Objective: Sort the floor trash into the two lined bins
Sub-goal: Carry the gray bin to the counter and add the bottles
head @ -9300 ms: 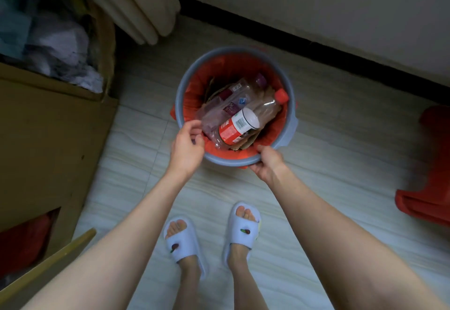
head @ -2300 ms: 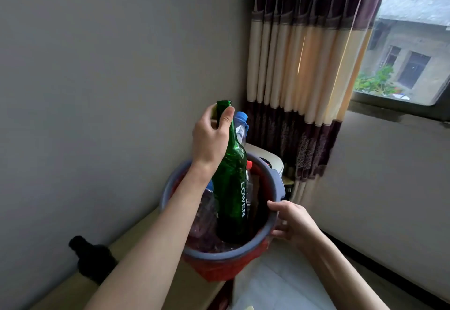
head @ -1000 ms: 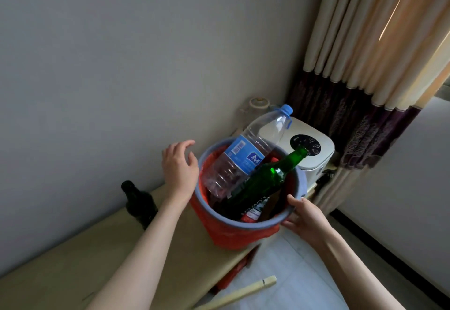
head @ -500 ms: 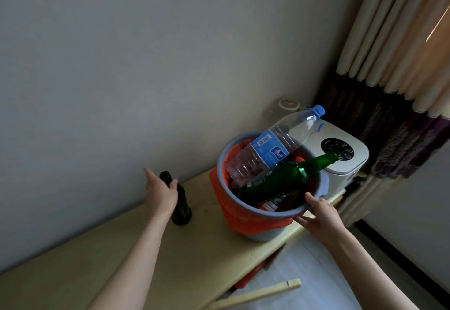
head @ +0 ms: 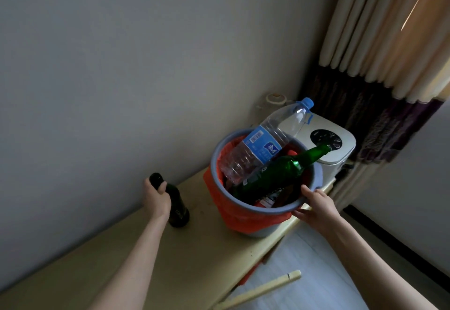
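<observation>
Up on the pale wooden table (head: 121, 256), the blue bin (head: 265, 214) with its orange liner (head: 233, 217) stands near the edge. Its right rim is gripped by the right hand (head: 314, 206), thumb over the lip and fingers curled beneath. A clear plastic bottle (head: 265, 144) and a green glass bottle (head: 280, 171) lean out of it. Left of the bin, the left hand (head: 155, 196) wraps its fingers round the neck of an upright dark bottle (head: 176, 206) by the wall. A white appliance (head: 333, 144) sits behind the bin.
</observation>
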Tool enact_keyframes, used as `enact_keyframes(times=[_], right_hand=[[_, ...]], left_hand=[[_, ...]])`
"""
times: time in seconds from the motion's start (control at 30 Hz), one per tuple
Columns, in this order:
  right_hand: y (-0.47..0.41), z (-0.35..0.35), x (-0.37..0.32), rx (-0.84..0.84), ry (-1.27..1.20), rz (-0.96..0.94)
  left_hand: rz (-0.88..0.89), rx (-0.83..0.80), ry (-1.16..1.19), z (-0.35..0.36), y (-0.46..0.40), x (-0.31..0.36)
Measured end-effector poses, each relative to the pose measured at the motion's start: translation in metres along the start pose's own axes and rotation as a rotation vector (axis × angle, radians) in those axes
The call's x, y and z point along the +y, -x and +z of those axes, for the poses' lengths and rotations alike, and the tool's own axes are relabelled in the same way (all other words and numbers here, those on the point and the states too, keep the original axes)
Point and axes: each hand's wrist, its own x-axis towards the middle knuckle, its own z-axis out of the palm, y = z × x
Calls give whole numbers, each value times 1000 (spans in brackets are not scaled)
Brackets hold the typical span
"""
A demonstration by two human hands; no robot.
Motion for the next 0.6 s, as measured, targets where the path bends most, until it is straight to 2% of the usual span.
enact_keyframes(times=[0.4, 0.5, 0.6], right_hand=[[-4, -8, 11, 26, 96, 33], [-10, -11, 8, 83, 303, -6], [-15, -14, -8, 292, 617, -183]], left_hand=[[567, 191, 483, -50, 8, 165], [657, 195, 575, -64, 24, 206], [714, 139, 635, -73, 36, 237]])
